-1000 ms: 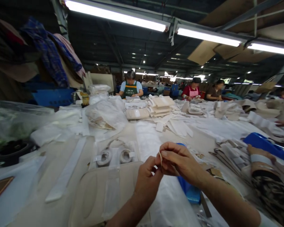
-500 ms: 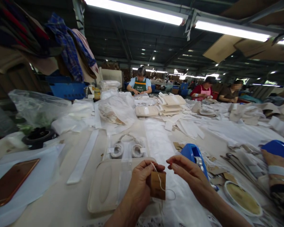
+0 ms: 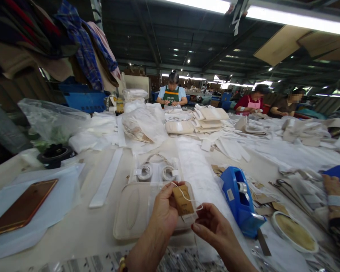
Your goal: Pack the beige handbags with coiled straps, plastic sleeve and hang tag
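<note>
My left hand (image 3: 164,214) pinches a small brown paper tag (image 3: 183,200) with a white string loop (image 3: 190,199) hanging from it. My right hand (image 3: 212,226) is just below and right of the tag, fingers curled and pinched near the tag's lower edge and the string. Both hands hover over a flat beige cushion-like piece in clear plastic (image 3: 136,209) lying on the table (image 3: 82,230). Just right of my right hand stands a blue tape dispenser (image 3: 239,200).
A brown phone (image 3: 24,207) lies on white plastic at left. Two tape rolls (image 3: 155,173) lie beyond the beige piece. A round tin lid (image 3: 294,236) sits at right, beside another person's arm (image 3: 336,200). Stacks of beige pieces (image 3: 206,121) and seated workers (image 3: 171,92) are farther back.
The camera has tilted down and my hands have dropped toward me. The tag came out from between my closed hands into my left hand; my right hand moved under it.
</note>
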{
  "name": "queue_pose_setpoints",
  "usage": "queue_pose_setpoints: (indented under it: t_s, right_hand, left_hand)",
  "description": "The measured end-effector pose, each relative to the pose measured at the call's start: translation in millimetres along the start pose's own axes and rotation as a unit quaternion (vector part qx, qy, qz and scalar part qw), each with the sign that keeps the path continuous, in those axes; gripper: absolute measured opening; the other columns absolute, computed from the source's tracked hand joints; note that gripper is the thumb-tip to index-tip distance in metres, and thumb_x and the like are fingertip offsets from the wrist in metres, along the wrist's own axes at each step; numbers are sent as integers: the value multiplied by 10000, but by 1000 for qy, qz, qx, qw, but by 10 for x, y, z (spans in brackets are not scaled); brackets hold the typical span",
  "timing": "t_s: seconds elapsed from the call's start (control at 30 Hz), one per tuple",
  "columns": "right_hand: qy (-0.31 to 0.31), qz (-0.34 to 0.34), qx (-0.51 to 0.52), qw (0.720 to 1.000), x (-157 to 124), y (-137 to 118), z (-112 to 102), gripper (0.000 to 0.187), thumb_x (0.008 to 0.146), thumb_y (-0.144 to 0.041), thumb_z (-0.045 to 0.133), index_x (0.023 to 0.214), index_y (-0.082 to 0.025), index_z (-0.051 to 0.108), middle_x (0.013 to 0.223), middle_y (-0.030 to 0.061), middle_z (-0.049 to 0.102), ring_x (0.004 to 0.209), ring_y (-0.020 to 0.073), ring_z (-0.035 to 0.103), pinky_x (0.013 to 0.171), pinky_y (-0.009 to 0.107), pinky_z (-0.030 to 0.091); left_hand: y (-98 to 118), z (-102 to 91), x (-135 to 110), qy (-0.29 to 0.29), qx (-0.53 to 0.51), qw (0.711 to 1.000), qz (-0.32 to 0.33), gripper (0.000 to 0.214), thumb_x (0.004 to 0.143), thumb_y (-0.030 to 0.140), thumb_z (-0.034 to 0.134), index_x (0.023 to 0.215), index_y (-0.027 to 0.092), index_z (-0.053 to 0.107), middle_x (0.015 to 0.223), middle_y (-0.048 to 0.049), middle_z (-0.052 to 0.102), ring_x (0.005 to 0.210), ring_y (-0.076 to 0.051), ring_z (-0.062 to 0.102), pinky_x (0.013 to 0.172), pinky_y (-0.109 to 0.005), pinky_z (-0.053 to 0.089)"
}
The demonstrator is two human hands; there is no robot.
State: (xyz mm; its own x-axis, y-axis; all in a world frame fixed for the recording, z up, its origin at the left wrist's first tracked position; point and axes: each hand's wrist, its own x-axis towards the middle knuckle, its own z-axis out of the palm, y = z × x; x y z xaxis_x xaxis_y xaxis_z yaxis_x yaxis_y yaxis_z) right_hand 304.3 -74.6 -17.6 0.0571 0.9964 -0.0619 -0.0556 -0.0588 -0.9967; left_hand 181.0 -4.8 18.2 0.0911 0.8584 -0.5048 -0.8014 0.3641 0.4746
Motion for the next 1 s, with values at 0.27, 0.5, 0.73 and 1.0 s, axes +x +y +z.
queue_pose_setpoints:
  t_s: [0.27, 0.5, 0.73, 1.0]
  right_hand:
    - [29, 6, -43, 999, -28, 118, -30, 350, 683, -465, 737, 871, -222, 569, 551, -54, 575, 476, 137, 572, 484, 242, 436]
    - [82, -283, -379, 877, -123, -128, -353, 175, 831, -313, 608, 992, -267, 656, 733, 24, 677, 589, 164, 627, 528, 240, 500]
    - [72, -338, -438, 830, -250, -575, -389, 55, 871, -226, 554, 889, -246, 602, 774, -12, 645, 659, 113, 624, 605, 163, 492]
    - [57, -248, -337, 906, -379, -884, -301, 151, 887, -314, 514, 792, -247, 611, 651, -36, 632, 598, 115, 599, 555, 168, 466]
  left_hand:
    - [-12, -175, 52, -43, 12, 997, 58, 82, 663, 162, 679, 666, 137, 602, 708, -25, 674, 624, -119, 611, 598, -225, 473]
    - [-49, -323, 34, -150, 72, 983, 83, 281, 565, 334, 806, 665, 160, 611, 825, -54, 722, 768, -173, 637, 696, -271, 466]
    - [-230, -416, 19, -158, 238, 957, 57, 160, 612, 280, 652, 610, 153, 555, 797, -79, 722, 692, -145, 609, 694, -259, 421]
    - [-483, -354, -96, -220, 306, 925, -48, 275, 587, 392, 635, 620, 131, 558, 642, -70, 673, 510, -123, 548, 547, -251, 366]
